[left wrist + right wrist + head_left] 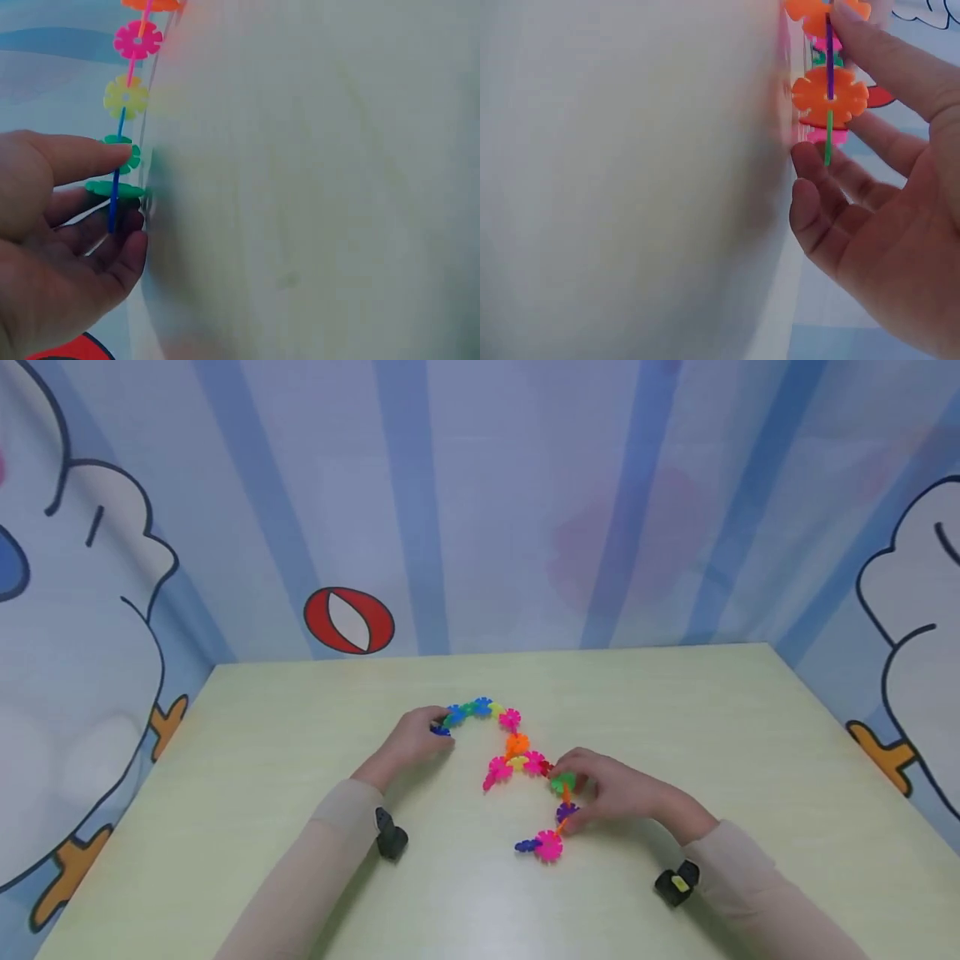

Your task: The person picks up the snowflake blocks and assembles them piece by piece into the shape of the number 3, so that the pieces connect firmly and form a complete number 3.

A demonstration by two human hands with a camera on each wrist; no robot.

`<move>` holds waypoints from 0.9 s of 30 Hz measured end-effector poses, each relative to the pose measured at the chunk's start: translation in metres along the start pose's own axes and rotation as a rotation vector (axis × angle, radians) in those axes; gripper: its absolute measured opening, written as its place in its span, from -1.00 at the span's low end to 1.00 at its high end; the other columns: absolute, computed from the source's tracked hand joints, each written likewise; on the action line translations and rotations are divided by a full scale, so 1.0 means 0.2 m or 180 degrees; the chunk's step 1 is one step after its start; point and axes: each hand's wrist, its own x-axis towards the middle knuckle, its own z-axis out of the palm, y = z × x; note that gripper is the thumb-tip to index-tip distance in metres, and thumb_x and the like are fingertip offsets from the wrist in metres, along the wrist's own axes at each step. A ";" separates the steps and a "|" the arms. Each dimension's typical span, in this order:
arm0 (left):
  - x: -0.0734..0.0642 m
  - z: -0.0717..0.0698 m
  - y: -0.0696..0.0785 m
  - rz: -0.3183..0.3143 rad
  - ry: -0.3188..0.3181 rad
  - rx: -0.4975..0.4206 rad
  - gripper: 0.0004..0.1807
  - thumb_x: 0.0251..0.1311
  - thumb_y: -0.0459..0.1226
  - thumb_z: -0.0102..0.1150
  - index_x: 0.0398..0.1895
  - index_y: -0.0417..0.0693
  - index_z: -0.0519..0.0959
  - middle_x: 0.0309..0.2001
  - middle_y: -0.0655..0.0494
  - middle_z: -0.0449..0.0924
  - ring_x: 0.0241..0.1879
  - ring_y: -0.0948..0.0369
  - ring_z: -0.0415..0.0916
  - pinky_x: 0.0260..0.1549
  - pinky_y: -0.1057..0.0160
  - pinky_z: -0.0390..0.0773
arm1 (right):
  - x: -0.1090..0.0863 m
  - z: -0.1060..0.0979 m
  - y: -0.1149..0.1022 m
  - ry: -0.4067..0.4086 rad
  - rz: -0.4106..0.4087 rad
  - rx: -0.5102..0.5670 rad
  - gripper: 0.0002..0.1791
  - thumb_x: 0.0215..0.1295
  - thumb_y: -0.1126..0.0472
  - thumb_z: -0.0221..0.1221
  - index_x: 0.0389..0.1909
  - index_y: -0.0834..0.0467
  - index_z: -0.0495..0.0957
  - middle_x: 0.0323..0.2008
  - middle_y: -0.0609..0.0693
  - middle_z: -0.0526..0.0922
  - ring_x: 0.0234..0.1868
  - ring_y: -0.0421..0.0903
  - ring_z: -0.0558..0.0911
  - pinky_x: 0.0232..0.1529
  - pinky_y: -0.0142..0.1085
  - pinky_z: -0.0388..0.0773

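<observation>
A chain of colourful notched plastic discs (517, 744), slotted into one another, lies in a curving line on the table. At its upper left end my left hand (408, 739) grips the blue and green discs; in the left wrist view the thumb rests by a green disc (133, 159), below a yellow disc (126, 97). My right hand (618, 789) holds the chain's right stretch, fingers at a green disc (562, 783) and thumb lower down. In the right wrist view that thumb presses an upper orange disc, above another orange disc (830, 96). A pink disc (549, 847) and a dark blue one form the lower end.
The pale wooden table (300, 693) ends at a back edge against a blue striped backdrop (510, 527) with cartoon prints. Black wrist cameras are strapped at both sleeves. A short pink branch (489, 781) sticks out from the chain's middle.
</observation>
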 end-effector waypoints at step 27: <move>0.19 0.02 0.08 0.0436 -0.0316 -0.0116 -0.46 0.19 -0.38 0.10 0.30 -0.17 0.42 0.32 -0.14 0.36 0.25 -0.03 0.29 0.30 -0.01 0.27 | 0.01 0.28 -0.30 0.0819 0.0864 0.0118 -0.53 -0.10 0.11 0.51 -0.20 0.16 0.54 -0.27 -0.03 0.44 -0.38 -0.14 0.44 -0.43 -0.35 0.49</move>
